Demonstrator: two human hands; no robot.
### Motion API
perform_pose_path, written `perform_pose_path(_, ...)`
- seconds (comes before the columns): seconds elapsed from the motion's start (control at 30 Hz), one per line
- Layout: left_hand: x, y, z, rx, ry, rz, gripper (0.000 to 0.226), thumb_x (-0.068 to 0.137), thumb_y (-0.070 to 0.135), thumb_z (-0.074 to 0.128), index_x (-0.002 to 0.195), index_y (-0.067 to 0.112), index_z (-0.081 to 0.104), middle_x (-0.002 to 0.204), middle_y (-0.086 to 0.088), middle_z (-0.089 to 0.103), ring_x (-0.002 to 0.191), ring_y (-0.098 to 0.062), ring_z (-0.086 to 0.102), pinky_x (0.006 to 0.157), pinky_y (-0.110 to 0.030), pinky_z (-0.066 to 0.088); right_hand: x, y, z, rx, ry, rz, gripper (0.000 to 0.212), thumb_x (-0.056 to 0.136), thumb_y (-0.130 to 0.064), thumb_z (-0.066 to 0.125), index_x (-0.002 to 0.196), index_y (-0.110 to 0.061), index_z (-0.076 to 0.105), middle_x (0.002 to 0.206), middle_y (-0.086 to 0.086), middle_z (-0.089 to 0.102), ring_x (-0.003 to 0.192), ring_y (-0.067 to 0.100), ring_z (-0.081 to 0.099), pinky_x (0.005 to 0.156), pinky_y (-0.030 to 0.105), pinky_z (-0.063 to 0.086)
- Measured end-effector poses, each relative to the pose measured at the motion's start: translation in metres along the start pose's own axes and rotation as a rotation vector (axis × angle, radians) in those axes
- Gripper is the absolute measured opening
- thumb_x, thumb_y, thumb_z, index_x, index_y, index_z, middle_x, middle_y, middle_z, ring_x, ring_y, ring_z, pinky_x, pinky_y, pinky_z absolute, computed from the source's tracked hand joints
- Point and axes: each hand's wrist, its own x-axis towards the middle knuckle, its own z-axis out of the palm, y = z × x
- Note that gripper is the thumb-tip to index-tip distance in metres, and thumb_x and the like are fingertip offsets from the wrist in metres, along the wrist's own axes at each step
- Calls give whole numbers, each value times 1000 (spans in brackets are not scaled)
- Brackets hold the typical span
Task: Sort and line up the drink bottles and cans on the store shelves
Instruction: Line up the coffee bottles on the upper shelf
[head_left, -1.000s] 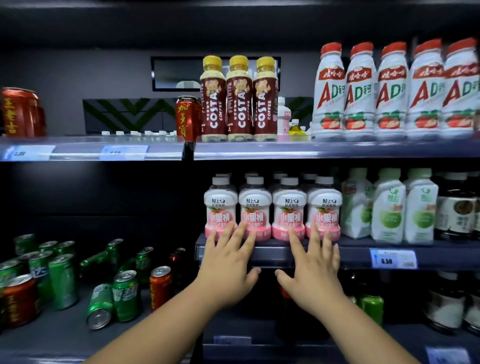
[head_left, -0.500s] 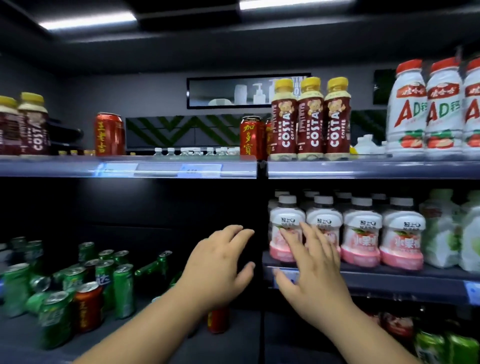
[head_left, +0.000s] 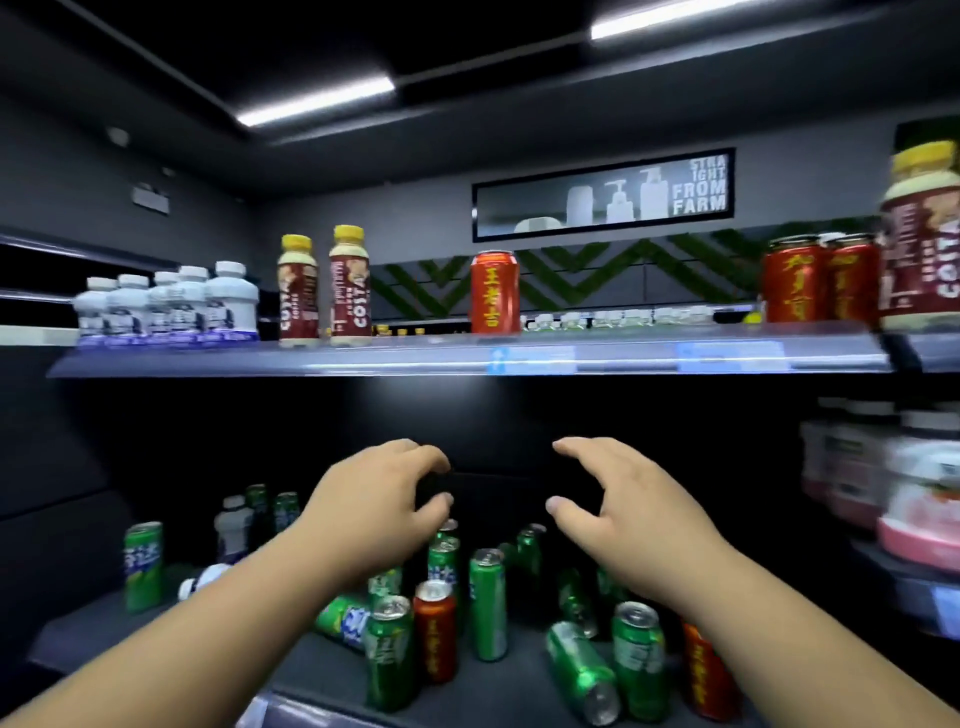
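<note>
Both hands hover empty above the lower shelf, fingers curled and apart: the left hand over a cluster of green cans, the right hand just beside it. Some cans stand, others lie tipped, with red cans mixed in. On the upper shelf stand white bottles, two Costa bottles, and a lone red can well apart from them.
</note>
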Motion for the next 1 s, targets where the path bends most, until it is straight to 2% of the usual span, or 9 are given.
perform_pose_path(0.13, 4, -61, -21, 13, 7, -41, 52, 77, 60, 40, 120, 37, 59, 114, 15, 62, 109, -10, 60, 88, -29, 49, 37, -55, 19, 16, -19, -66, 58, 90, -50, 59, 144, -36, 44, 144, -16, 48, 133, 8, 45, 110, 27, 37)
perform_pose_path(0.27, 24, -105, -35, 22, 51, -55, 43, 85, 58, 50, 121, 36, 58, 116, 14, 62, 110, -11, 59, 90, -29, 48, 76, -93, 23, -28, -16, -126, 59, 91, -52, 56, 146, -37, 40, 146, -14, 47, 135, 10, 43, 110, 32, 39)
perform_pose_path(0.4, 39, -134, -40, 8, 139, -95, 37, 87, 52, 55, 119, 33, 59, 117, 9, 64, 109, -16, 60, 90, -33, 50, 110, -112, 19, -92, -9, -210, 59, 92, -54, 53, 147, -38, 38, 150, -16, 43, 138, 10, 40, 110, 35, 39)
perform_pose_path(0.57, 51, -159, -34, 5, 190, -156, 38, 88, 47, 59, 124, 33, 57, 122, 10, 61, 112, -15, 58, 91, -34, 49, 157, -124, 20, -100, 16, -283, 58, 91, -53, 54, 145, -35, 40, 144, -10, 49, 133, 14, 46, 106, 41, 44)
perform_pose_path(0.73, 72, -187, -36, 159, 187, -124, 41, 90, 49, 53, 128, 36, 52, 128, 14, 56, 115, -15, 57, 87, -32, 48, 207, -135, 39, -62, 60, -254, 52, 90, -48, 57, 139, -33, 48, 136, -7, 57, 121, 15, 54, 98, 42, 50)
perform_pose_path(0.9, 109, -227, -30, 171, 245, -81, 41, 88, 50, 53, 126, 33, 52, 122, 7, 57, 109, -21, 57, 80, -34, 46, 236, -147, 64, -53, 91, -177, 44, 89, -46, 58, 131, -32, 54, 129, -7, 61, 118, 16, 56, 96, 41, 51)
perform_pose_path(1.0, 142, -252, -20, 88, 362, -54, 58, 83, 52, 51, 133, 25, 45, 130, -2, 50, 114, -28, 52, 88, -41, 50, 258, -162, 74, -15, 136, -113, 42, 88, -46, 60, 127, -30, 53, 117, -5, 63, 107, 20, 59, 90, 41, 52)
